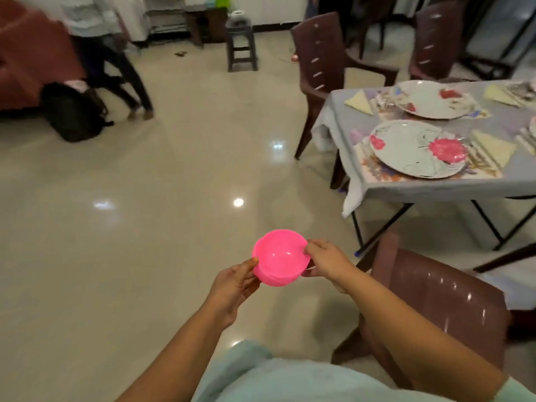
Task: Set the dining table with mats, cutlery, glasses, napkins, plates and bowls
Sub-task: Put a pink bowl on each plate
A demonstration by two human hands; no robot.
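Note:
I hold a pink plastic bowl (279,256), possibly a nested stack, over the floor in front of me. My left hand (236,281) grips its near left side, thumb on the rim. My right hand (326,261) pinches its right rim. The dining table (435,188) with a grey cloth stands to the right. On it lie two flowered plates (414,149) (429,98) on patterned mats (374,166), with folded yellow napkins (493,146) (359,103) and cutlery (528,140) beside them.
Brown plastic chairs stand close at my right (435,294) and at the table's far side (322,62) (435,39). A person (110,53) walks at the far left near a black bag (72,111) and a sofa (26,53). A dark stool (242,50) stands ahead on the glossy floor.

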